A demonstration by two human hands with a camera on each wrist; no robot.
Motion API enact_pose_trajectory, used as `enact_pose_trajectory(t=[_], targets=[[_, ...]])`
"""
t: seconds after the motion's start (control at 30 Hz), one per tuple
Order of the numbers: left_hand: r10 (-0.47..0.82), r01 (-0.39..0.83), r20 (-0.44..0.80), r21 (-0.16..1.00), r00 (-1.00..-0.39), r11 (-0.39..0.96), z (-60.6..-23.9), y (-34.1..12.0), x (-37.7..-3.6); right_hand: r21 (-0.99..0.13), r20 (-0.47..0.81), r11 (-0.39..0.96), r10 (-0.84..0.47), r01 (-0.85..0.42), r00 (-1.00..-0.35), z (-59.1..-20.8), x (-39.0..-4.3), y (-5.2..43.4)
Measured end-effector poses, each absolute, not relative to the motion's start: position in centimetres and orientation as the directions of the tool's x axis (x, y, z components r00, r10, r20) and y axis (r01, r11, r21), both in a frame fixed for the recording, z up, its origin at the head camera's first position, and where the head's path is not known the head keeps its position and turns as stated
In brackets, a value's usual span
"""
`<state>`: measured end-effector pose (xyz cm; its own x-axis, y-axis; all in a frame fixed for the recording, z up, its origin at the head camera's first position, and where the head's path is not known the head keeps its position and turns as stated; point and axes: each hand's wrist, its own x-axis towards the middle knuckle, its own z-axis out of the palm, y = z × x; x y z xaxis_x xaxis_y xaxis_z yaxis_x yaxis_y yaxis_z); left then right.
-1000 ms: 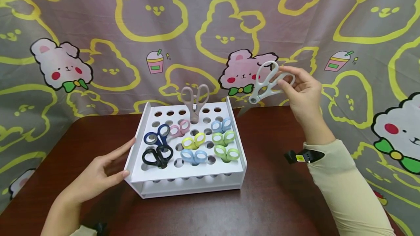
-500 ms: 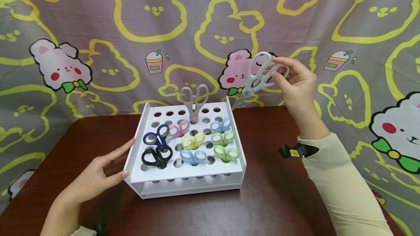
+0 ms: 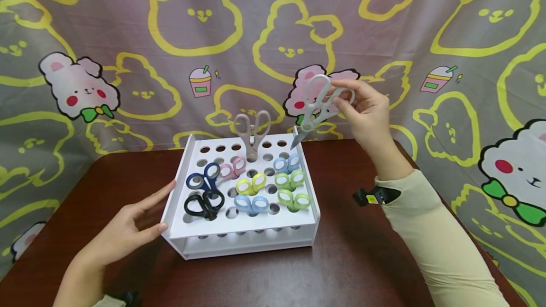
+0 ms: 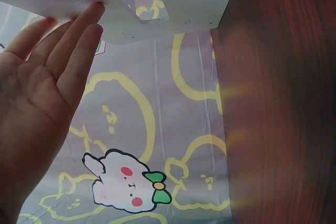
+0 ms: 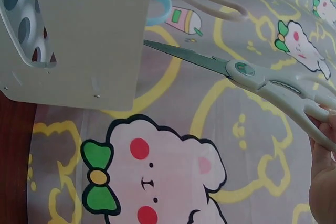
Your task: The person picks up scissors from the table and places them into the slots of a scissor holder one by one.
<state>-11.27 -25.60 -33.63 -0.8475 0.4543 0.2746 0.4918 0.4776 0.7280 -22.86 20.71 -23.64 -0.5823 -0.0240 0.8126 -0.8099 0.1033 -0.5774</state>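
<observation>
Left hand: I see the left hand [image 3: 128, 231] with straight, relaxed fingers; it holds nothing, and its fingertips [image 4: 94, 11] touch the left wall of the white rack [image 3: 175, 198].
White rack: it stands on the dark red tabletop [image 3: 354, 259], and its top plate has rows of round holes.
Scissors in the rack: black scissors [image 3: 204, 203] and navy scissors [image 3: 204, 178] on the left side, beige scissors [image 3: 253, 132] upright at the back, light green scissors [image 3: 294, 199] on the right side.
White scissors: I see the white scissors [image 3: 317, 103] in the air, the blade tip pointing down to the back right corner of the rack.
Right hand: the right hand [image 3: 368, 112] pinches the handle loops of the white scissors.
</observation>
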Motion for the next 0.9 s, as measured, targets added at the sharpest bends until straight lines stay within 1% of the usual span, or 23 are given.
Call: enact_pose_trajectory(t=[0.23,0.5,0.77,0.9], targets=[[0.452,0.489,0.275,0.732,-0.849,0.474,-33.6,-25.6,-11.3,-0.585,0.801,0.072,-0.101,-0.808,-0.590,-24.2,-23.3,19.8],[0.453,0.490,0.276,0.734,-0.848,0.470,-33.6,-25.5,-11.3,-0.594,0.775,0.147,-0.159,-0.791,-0.612,-24.8,-23.6,18.7],[0.455,0.491,0.278,0.737,-0.846,0.464,-33.8,-25.6,-11.3,-0.616,0.731,0.225,-0.193,-0.755,-0.654,-25.8,-24.0,18.0],[0.458,0.497,0.283,0.737,-0.842,0.458,-33.8,-25.7,-11.3,-0.610,0.723,0.243,-0.217,-0.754,-0.656,-26.4,-24.3,17.7]])
